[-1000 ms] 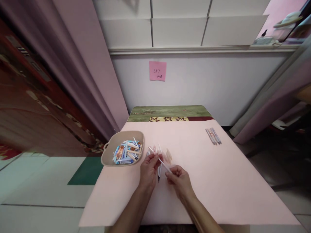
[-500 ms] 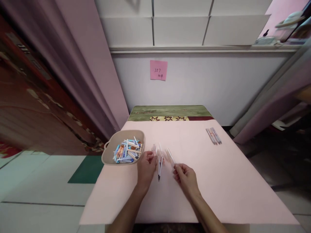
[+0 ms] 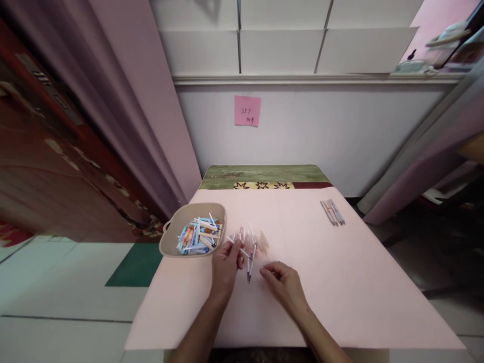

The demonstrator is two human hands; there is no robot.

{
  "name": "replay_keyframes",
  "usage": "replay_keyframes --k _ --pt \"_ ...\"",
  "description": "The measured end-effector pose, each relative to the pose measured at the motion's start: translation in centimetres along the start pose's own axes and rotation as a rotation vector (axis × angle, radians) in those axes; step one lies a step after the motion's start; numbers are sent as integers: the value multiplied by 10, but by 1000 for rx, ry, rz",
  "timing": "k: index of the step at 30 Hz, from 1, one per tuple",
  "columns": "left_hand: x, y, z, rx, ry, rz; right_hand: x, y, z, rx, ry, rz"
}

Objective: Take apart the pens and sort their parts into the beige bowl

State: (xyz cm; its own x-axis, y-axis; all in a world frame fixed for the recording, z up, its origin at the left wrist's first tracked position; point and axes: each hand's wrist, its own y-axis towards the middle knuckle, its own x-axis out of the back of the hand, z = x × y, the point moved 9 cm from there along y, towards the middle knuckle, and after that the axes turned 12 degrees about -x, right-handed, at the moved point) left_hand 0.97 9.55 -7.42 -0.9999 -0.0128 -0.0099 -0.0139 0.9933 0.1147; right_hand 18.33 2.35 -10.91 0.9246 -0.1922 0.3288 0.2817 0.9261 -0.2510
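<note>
My left hand (image 3: 226, 259) pinches a thin white pen refill (image 3: 242, 248), which slants down to the right from its fingertips. Just beyond that hand, a small pile of clear and pinkish pen parts (image 3: 247, 237) lies on the pink tabletop. Two white refills with dark tips (image 3: 250, 264) lie close together between my hands. A beige-tinted pen barrel (image 3: 263, 243) rests at the pile's right side. My right hand (image 3: 285, 285) is low over the table right of the refills, fingers curled and thumb against the index finger; anything held there is too small to make out.
A beige basket (image 3: 163, 244) of assorted pens and sticks stands at the table's left edge. Several pens (image 3: 333, 212) lie side by side at the far right. A pink note (image 3: 247, 111) is stuck on the white wall behind the table (image 3: 340, 302).
The refill that was in my right hand is gone from it, and one now slants from my left fingers. My right hand has shifted slightly left; the beige barrel lies by the pile.
</note>
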Motion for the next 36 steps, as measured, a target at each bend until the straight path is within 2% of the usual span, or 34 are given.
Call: replay_keyframes --k 2,4,6,8,10,11,13,15,18,20,22,27,31,33,36 --pt "7 7 -14 -98 167 13 11 3 -3 -7 -65 -73" --pt "3 12 -20 -161 379 97 13 8 -4 -14 -78 -109" --pt "-7 15 -18 -196 577 174 9 13 2 22 -67 -118" --pt "-12 16 -14 -202 720 201 6 18 9 78 -62 -131" --pt "-11 15 -9 -179 784 202 16 26 10 101 -78 -179" --pt "-8 14 -8 -170 786 206 28 31 9 94 -102 -218" --pt "-1 8 -8 -167 754 233 68 47 1 44 -199 -331" --pt "9 1 -9 -161 710 247 128 64 -10 -92 -405 -525" --pt "21 -11 -7 -120 634 241 210 94 -23 -229 -501 -659" --pt "22 -18 -4 -79 566 235 244 112 -30 -300 -557 -689" --pt "19 -23 -2 -44 503 231 259 129 -34 -354 -602 -675" --pt "16 -25 -4 -22 432 207 258 149 -29 -413 -643 -613" --pt "18 -23 -5 13 330 145 245 140 -5 -359 -575 -555" --pt "11 -23 -4 48 211 127 219 121 4 -302 -496 -482" --pt "-13 -26 6 163 -49 128 143 75 4 -215 -315 -282"
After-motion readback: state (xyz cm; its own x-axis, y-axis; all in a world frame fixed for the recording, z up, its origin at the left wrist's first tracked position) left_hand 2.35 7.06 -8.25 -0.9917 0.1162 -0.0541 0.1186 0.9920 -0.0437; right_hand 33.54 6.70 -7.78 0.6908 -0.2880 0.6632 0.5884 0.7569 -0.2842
